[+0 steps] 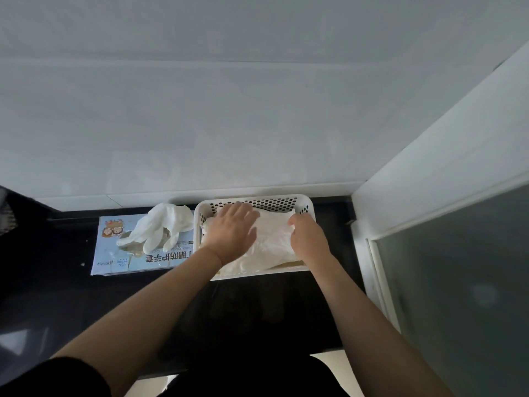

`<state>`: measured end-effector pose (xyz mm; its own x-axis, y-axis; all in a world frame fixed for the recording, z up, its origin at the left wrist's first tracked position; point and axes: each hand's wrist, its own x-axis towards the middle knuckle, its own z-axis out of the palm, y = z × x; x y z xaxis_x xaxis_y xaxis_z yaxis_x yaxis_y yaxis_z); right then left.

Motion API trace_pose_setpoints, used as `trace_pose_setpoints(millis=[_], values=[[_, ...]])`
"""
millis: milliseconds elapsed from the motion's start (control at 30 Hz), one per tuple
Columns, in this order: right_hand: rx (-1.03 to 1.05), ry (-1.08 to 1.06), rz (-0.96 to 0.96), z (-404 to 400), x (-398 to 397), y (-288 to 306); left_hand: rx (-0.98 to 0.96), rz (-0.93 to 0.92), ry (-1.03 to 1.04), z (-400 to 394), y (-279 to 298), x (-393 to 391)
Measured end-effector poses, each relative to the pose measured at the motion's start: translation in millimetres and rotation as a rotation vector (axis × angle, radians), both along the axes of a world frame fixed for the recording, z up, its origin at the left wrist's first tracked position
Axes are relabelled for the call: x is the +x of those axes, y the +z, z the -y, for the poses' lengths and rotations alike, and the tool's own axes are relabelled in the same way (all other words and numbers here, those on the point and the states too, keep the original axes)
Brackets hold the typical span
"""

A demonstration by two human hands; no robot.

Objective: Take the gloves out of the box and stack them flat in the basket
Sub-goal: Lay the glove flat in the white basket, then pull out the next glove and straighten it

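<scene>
A white perforated basket stands on the dark counter against the wall. White gloves lie stacked inside it. My left hand lies flat on the stack's left part, fingers straight. At the stack's right side my right hand rests on the top glove with fingers bent at its edge. Left of the basket lies a light blue glove box, flat. One white glove sticks out of its opening, fingers hanging toward me.
The dark counter runs along a white wall. A white frame with a frosted glass panel closes the right side, close to the basket. Some dark mesh object sits at the far left edge.
</scene>
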<state>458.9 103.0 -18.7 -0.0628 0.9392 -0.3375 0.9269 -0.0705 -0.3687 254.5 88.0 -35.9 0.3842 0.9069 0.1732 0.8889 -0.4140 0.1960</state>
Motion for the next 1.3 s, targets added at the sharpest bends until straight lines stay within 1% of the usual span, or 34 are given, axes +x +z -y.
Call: trace_pose_setpoints(millis=[100, 167, 233, 367, 467, 533, 567, 633, 700, 733, 767, 833, 900, 967, 1033, 1100, 1200, 1300], values=[[0.005, 0.025, 0.048, 0, -2, -1, -0.325, -0.187, -0.063, 14, -8, 2], [0.015, 0.04, 0.076, 0, -3, -1, -0.432, -0.263, -0.042, 16, -13, -4], [0.022, 0.057, 0.098, 0, -4, -1, -0.455, -0.299, -0.019, 17, -16, -10], [0.036, 0.061, 0.148, 3, -9, 2, -0.462, -0.298, 0.005, 18, -19, -18], [0.101, 0.093, 0.254, 8, -15, 11, -0.438, -0.31, -0.025, 19, -13, -25], [0.169, 0.126, 0.323, 10, -23, 18, -0.414, -0.255, -0.045, 22, -6, -28], [0.197, 0.127, 0.326, 12, -36, 24, -0.389, -0.204, -0.035, 25, 0, -38], [0.225, 0.123, 0.256, 12, -60, 32, -0.288, -0.044, 0.037, 29, 10, -52], [0.246, 0.153, 0.166, 14, -91, 37, -0.144, 0.096, 0.201, 33, 16, -75], [0.258, 0.174, 0.132, 16, -105, 38, -0.101, 0.124, 0.312, 35, 19, -87], [0.27, 0.199, 0.11, 18, -124, 39, -0.099, 0.133, 0.428, 38, 21, -105], [0.266, 0.229, 0.083, 24, -150, 39, -0.206, 0.141, 0.608, 43, 22, -133], [0.241, 0.239, 0.065, 31, -172, 39, -0.36, 0.147, 0.711, 45, 20, -160], [0.217, 0.248, 0.051, 36, -186, 40, -0.409, 0.207, 0.719, 45, 23, -180], [0.203, 0.239, 0.013, 39, -196, 41, -0.385, 0.343, 0.683, 46, 30, -194], [0.171, 0.209, -0.058, 39, -205, 46, -0.406, 0.449, 0.64, 47, 44, -203], [0.144, 0.128, -0.222, 38, -218, 58, -0.542, 0.67, 0.641, 45, 69, -209], [0.13, 0.028, -0.435, 42, -240, 77, -0.673, 0.872, 0.641, 44, 92, -216]])
